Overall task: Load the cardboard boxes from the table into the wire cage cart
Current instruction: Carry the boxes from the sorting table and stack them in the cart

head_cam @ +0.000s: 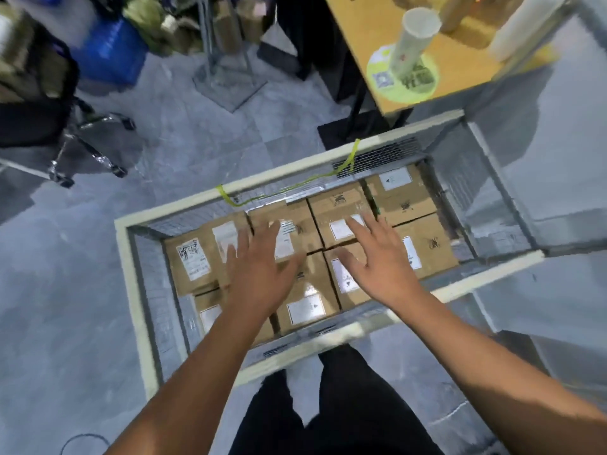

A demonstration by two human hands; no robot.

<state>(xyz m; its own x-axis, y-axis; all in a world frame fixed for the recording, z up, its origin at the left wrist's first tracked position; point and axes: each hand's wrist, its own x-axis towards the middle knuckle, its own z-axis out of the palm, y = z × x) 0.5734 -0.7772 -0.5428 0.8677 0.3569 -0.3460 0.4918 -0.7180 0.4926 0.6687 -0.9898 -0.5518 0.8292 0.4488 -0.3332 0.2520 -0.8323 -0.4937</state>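
Overhanging boxes [414,201]: left hand [260,273], right hand [385,267]

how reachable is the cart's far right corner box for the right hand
Probably yes: the right hand hovers open over the open-topped cart, with nothing between it and that corner box.

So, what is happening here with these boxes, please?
A person stands at the wire cage cart with a pale frame and reaches in with both bare hands. The left hand and the right hand are open, fingers spread, over brown cardboard boxes with white labels packed side by side inside. Neither holds a box; whether they touch is unclear.
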